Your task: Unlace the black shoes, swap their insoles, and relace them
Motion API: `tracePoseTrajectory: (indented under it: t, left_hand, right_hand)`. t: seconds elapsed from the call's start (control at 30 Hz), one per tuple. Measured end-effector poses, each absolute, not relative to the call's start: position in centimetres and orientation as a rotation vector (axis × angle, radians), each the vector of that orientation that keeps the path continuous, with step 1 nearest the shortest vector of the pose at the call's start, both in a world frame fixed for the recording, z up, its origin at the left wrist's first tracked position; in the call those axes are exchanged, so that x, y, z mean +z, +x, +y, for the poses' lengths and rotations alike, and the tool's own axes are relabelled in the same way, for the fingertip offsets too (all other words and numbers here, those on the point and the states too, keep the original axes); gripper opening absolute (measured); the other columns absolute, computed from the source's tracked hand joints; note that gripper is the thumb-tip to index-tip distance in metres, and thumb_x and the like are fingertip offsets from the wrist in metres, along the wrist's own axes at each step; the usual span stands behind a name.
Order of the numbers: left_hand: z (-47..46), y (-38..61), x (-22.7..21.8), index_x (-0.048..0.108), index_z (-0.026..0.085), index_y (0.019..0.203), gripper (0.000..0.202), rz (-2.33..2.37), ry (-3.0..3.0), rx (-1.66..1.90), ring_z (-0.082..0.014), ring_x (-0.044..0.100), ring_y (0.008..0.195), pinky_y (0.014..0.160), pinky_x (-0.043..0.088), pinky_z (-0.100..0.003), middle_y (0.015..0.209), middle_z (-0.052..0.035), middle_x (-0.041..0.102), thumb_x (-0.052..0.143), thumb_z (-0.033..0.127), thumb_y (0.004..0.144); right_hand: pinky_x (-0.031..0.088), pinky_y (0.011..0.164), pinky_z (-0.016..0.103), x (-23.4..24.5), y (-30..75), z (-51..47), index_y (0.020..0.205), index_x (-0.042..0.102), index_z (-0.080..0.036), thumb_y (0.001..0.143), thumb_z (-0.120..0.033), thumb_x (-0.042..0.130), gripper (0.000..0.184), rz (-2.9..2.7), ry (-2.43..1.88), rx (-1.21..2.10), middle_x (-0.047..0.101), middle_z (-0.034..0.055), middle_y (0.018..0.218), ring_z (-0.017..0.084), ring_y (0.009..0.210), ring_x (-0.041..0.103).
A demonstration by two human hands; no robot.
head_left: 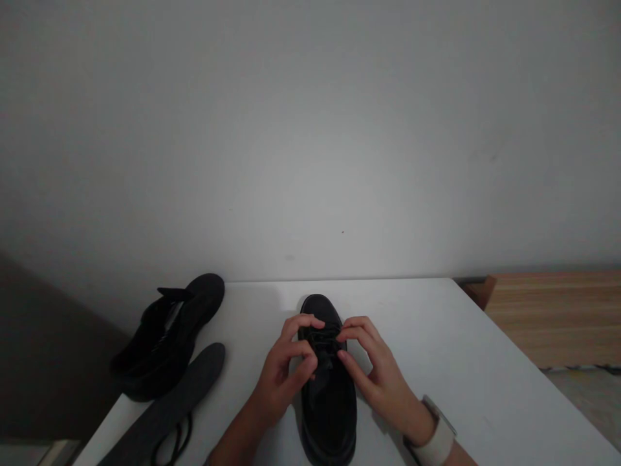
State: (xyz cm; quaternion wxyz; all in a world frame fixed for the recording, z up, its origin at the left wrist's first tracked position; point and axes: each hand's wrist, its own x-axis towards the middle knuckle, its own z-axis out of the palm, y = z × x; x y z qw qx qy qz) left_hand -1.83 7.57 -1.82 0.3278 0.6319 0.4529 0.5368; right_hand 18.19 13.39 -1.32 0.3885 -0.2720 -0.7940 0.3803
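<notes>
A black lace-up shoe (330, 414) lies sole down on the white table, toe pointing away from me. Dark shoelace (324, 336) rows cross its upper. My left hand (286, 369) is at the left side of the lacing, thumb and index finger pinched together on the shoelace. From the right, my right hand (381, 369) bends its fingertips and thumb onto the lace edge, closed on the shoelace. The dim light hides exactly where the lace ends run. A pale band with a watch (436, 430) circles my right wrist.
A second black shoe (165, 343) stands at the table's left edge, its tongue raised. Beside it lie a dark grey insole (169, 404) and a loose black lace (182, 440). The white table (412, 310) meets a wall behind. Wooden furniture (557, 317) stands right.
</notes>
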Motion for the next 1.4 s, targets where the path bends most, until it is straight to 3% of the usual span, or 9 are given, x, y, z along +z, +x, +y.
tracePoseTrajectory:
  t: [0.13,0.23,0.33,0.47,0.8,1.13,1.4]
  left_hand:
    - [7.8,-2.3,-1.5,0.059,0.020,0.051,0.059,1.076,1.532,1.527,-0.0352,0.048,0.129,0.114,0.035,-0.054,0.119,-0.0131,0.065,0.043,0.057,0.094]
    - [8.1,-2.6,-1.3,0.057,0.020,0.049,0.063,1.083,1.415,1.644,-0.0323,0.057,0.117,0.111,0.038,-0.053,0.106,-0.0128,0.068,0.034,0.053,0.097]
    - [8.5,-2.8,-1.5,0.057,0.020,0.061,0.047,1.200,1.381,1.707,-0.0249,0.061,0.099,0.093,0.049,-0.042,0.097,-0.0096,0.066,0.041,0.045,0.098]
    - [8.7,-2.9,-1.5,0.060,0.020,0.076,0.022,1.336,1.490,1.641,-0.0179,0.057,0.082,0.078,0.045,-0.031,0.082,-0.0029,0.059,0.057,0.032,0.094]
    - [8.4,-2.9,-0.6,0.061,0.020,0.077,0.013,1.372,1.783,1.334,-0.0188,0.059,0.087,0.082,0.045,-0.032,0.085,-0.0028,0.059,0.064,0.025,0.088]
    - [8.7,-2.8,-1.5,0.054,0.020,0.077,0.014,1.440,1.762,1.342,-0.0175,0.058,0.085,0.080,0.045,-0.030,0.086,-0.0025,0.058,0.056,0.023,0.090]
    - [8.4,-2.8,-1.2,0.054,0.020,0.083,0.014,1.483,1.734,1.302,-0.0158,0.055,0.078,0.074,0.044,-0.028,0.080,-0.0002,0.056,0.054,0.029,0.094]
  right_hand:
    - [0.039,0.098,0.039,-1.4,18.1,13.5,0.108,0.056,-0.026,0.097,-0.020,0.053,0.013,-2.006,-0.707,0.978,0.051,0.0060,0.114,0.022,0.113,0.049]
    - [0.040,0.096,0.037,-1.3,18.0,13.6,0.102,0.057,-0.025,0.096,-0.020,0.055,0.008,-1.982,-0.705,0.988,0.052,0.0056,0.111,0.021,0.110,0.051]
    - [0.041,0.093,0.035,-1.1,17.9,13.6,0.095,0.056,-0.024,0.096,-0.021,0.055,0.004,-1.957,-0.704,1.012,0.054,0.0054,0.107,0.021,0.106,0.053]
    - [0.042,0.090,0.034,-1.0,17.8,13.4,0.091,0.055,-0.023,0.097,-0.022,0.053,0.007,-1.943,-0.706,1.043,0.057,0.0045,0.102,0.020,0.101,0.055]
    - [0.044,0.075,0.030,-2.1,17.9,13.5,0.093,0.053,-0.022,0.102,-0.029,0.044,0.014,-1.840,-0.840,1.014,0.056,0.0018,0.086,0.017,0.083,0.055]
    - [0.042,0.085,0.033,-1.1,17.8,13.6,0.100,0.055,-0.022,0.095,-0.027,0.057,0.007,-1.924,-0.806,1.068,0.055,0.0026,0.096,0.019,0.093,0.053]
    - [0.041,0.080,0.032,-1.3,17.8,13.5,0.092,0.051,-0.022,0.102,-0.030,0.045,0.014,-1.875,-0.785,1.169,0.055,0.0019,0.089,0.018,0.086,0.053]
